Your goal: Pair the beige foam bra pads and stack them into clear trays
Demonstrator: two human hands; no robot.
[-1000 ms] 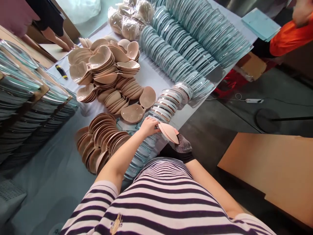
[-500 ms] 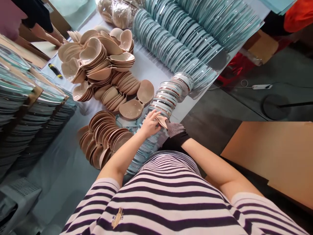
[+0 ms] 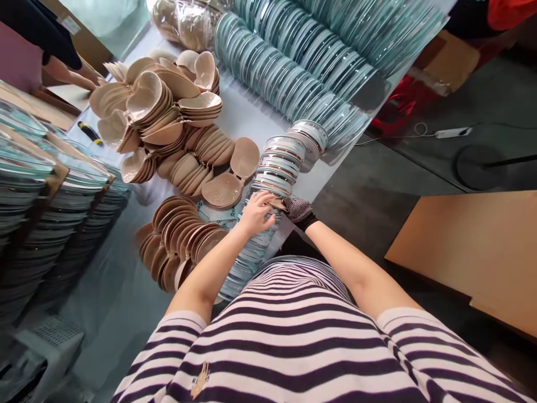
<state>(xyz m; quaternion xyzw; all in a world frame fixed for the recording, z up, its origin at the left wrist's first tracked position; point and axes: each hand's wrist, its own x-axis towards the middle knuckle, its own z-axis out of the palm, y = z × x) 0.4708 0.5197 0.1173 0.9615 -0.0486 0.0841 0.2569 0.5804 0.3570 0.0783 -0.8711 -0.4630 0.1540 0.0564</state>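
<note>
Tan cups (image 3: pixel 222 190), pale-blue trays (image 3: pixel 285 78), dark-and-pale striped shirt (image 3: pixel 319 347)

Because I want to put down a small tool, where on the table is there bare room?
A bare strip of white table runs between the beige cups and the rows of clear discs. A smaller patch lies between the shiny stack and the table's right edge. Crowded: around the left hand and gloved right hand.

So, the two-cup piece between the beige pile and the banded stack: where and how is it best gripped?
Probably pinch the two-cup piece by its nearer cup's front rim, left hand from the person's side: that rim faces the person, while the beige pile crowds its left and the banded stack its right.
</note>
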